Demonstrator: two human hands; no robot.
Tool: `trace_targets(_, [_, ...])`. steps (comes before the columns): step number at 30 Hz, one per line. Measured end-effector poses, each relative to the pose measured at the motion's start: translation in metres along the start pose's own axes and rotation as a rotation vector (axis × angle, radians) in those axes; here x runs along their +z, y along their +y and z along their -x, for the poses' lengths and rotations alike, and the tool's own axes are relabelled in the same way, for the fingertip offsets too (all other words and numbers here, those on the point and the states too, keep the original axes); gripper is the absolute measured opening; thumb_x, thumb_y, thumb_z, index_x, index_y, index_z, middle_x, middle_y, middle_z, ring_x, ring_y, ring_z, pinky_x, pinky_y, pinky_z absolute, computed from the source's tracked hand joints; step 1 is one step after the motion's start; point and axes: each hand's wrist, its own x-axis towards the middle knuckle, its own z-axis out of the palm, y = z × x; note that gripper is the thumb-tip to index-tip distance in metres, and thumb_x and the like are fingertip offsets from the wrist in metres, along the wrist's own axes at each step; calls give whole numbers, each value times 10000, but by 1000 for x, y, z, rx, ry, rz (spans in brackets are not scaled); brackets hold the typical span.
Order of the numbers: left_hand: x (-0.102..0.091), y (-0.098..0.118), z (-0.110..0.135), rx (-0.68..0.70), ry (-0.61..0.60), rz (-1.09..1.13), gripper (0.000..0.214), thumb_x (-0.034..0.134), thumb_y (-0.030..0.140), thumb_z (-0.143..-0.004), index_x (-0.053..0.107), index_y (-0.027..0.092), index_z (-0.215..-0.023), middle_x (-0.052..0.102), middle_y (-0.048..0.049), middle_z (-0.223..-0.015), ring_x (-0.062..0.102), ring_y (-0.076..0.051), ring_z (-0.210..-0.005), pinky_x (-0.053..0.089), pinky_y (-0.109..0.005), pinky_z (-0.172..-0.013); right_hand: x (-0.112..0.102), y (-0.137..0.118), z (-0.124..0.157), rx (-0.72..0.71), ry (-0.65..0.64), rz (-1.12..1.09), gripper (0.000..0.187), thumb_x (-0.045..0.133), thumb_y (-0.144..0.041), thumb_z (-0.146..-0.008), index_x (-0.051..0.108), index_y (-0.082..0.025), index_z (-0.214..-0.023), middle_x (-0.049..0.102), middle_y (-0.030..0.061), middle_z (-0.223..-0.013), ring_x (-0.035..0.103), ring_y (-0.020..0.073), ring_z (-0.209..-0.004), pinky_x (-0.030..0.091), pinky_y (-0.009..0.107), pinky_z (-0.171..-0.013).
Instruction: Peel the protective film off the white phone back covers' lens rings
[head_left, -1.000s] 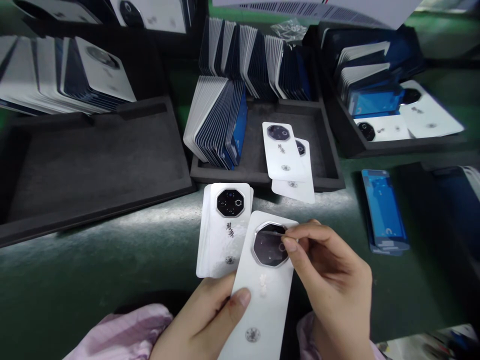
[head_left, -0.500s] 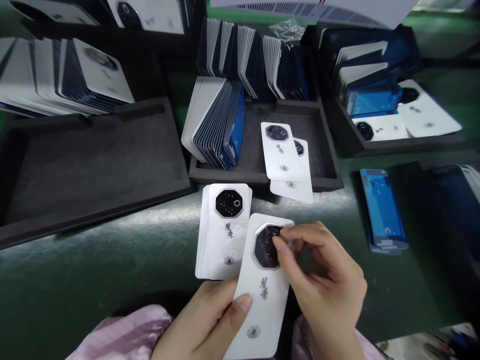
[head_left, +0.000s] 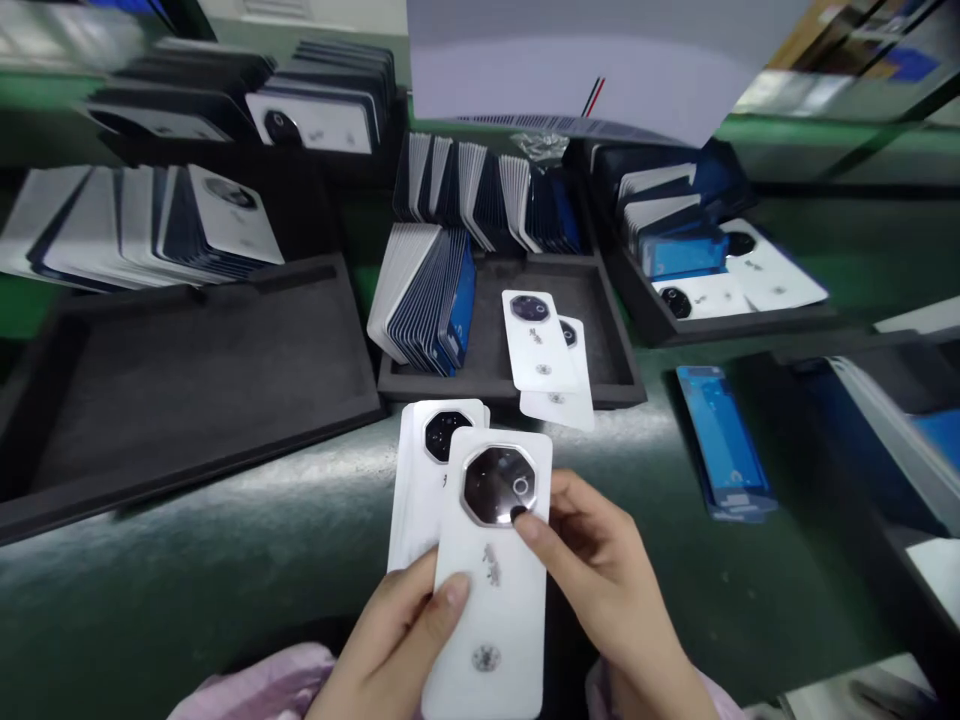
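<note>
A white phone back cover (head_left: 517, 610) with a dark octagonal camera window (head_left: 491, 485) lies between my two hands. My left hand (head_left: 397, 635) grips its left edge, thumb on the front and fingers behind. My right hand (head_left: 607, 580) holds the right edge, the thumb pressing beside the window's lower right corner and the other fingers behind the cover. Just behind it, a stack of similar white covers (head_left: 412, 500) lies on the green bench, partly hidden by the held one.
Beyond the stack is a black tray (head_left: 622, 385) with upright covers (head_left: 420, 300) and two loose white covers (head_left: 540, 345). A wide black tray (head_left: 187, 370) sits left. Blue film-covered pieces (head_left: 720, 430) lie right. Another black tray (head_left: 660, 325) holds mixed covers.
My view has tilted upward. My right hand has gone from a pinch at the window's upper right edge to a thumb-on-front grip lower down. The cover now stands straighter.
</note>
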Motion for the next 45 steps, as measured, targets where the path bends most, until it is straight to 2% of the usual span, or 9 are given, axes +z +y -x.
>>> trace_targets(6, [5,11,-16,200,-354,303,397,666,595,-944,812,320,-1191,834,-83,-1081,755,-269,-907,670,-296,-623,-52,-29,-73,-72,314,284,426,721,-418,-917,673,-167,-1257,604,-58,-646,584,124,-563,473,245,-543])
trace_targets(14, [-3,11,-26,373,-317,122,281,560,371,-1044,818,260,-1053,813,-76,-990,741,-254,-886,656,-316,-685,-54,-43,-184,-55,419,778,265,694,-346,-985,682,-165,-1177,708,75,-1201,707,219,-1038,598,442,-913])
trace_targets(20, [-14,13,-35,507,-133,59,242,541,287,-1029,766,333,-1105,642,-25,-1443,495,-312,-1448,379,-470,-1212,-28,-48,-118,-178,512,896,269,641,-325,-996,631,-168,-1214,675,91,-1222,660,247,-1112,528,454,-975])
trace_targets(23, [-7,6,-38,566,7,33,311,517,264,-1017,682,401,-1242,470,12,-1626,341,-318,-1562,248,-591,-1269,-3,-35,-63,-121,244,878,320,645,-493,-951,627,-225,-776,655,-2,-667,636,176,-610,481,312,-654])
trace_targets(25, [0,0,-39,539,28,4,356,521,292,-1015,627,419,-1330,412,4,-1679,316,-341,-1577,226,-650,-1263,14,-19,-42,-29,82,857,328,778,-509,-819,612,-239,-733,664,-13,-621,613,183,-536,402,299,-560])
trace_targets(36, [-4,5,-36,450,-20,21,491,567,433,-1037,517,371,-1521,412,-26,-1706,302,-319,-1592,207,-523,-1306,0,1,-39,123,-251,522,322,627,-427,-929,631,-206,-695,646,-9,-639,570,151,-595,390,265,-570])
trace_targets(40, [-10,15,-32,343,-109,111,480,655,531,-976,648,320,-1408,742,-57,-1360,679,-296,-1232,576,-337,-982,1,-11,-22,55,-385,396,371,657,-499,-929,687,-194,-720,644,-21,-634,548,122,-570,410,234,-539])
trace_targets(42, [-12,18,-29,280,-182,110,399,683,571,-942,788,244,-1146,808,-34,-920,717,-227,-824,577,-244,-675,5,-14,-16,10,-374,386,382,709,-485,-903,650,-193,-664,582,-39,-581,479,98,-523,376,222,-501])
trace_targets(45, [-12,21,-26,270,-194,87,390,686,571,-940,802,205,-874,703,8,-689,584,-159,-642,492,-205,-573,9,-13,-12,-141,-134,438,185,755,-380,-884,680,-215,-847,582,-36,-716,448,95,-560,394,232,-529])
